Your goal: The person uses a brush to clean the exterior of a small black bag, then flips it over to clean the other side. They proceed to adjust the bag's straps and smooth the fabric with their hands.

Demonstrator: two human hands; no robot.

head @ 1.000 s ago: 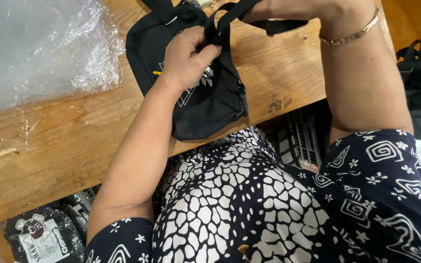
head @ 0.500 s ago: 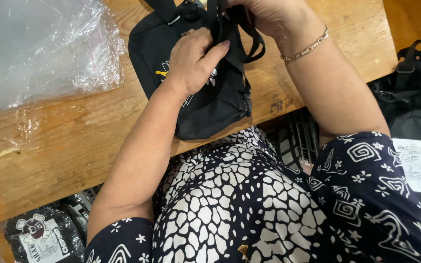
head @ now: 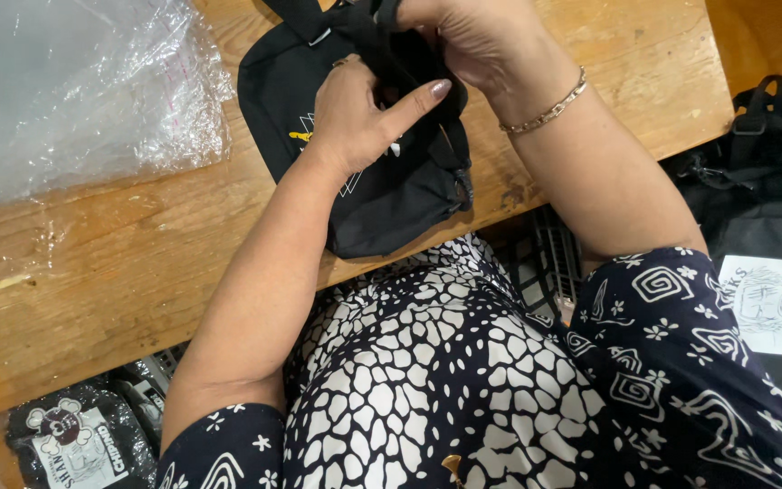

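Note:
A small black fabric bag (head: 382,204) with a white and yellow print lies on the wooden table (head: 101,263), its lower end hanging over the near edge. My left hand (head: 359,113) rests on the bag's front and pinches its black strap (head: 400,63), forefinger stretched to the right. Just above it my right hand (head: 463,41), with a gold bracelet on the wrist, is closed on the gathered strap. The bag's top edge is cut off by the frame.
Crumpled clear plastic bags (head: 74,91) cover the table's left part. At right, beyond the table's end, lie more black bags (head: 771,190), one with a white printed patch. A packed black item (head: 74,435) lies under the table at lower left.
My right hand has pulled in from the upper right, bringing the stretched strap back over the bag. The strap is now bunched between both hands, and the left forefinger has straightened.

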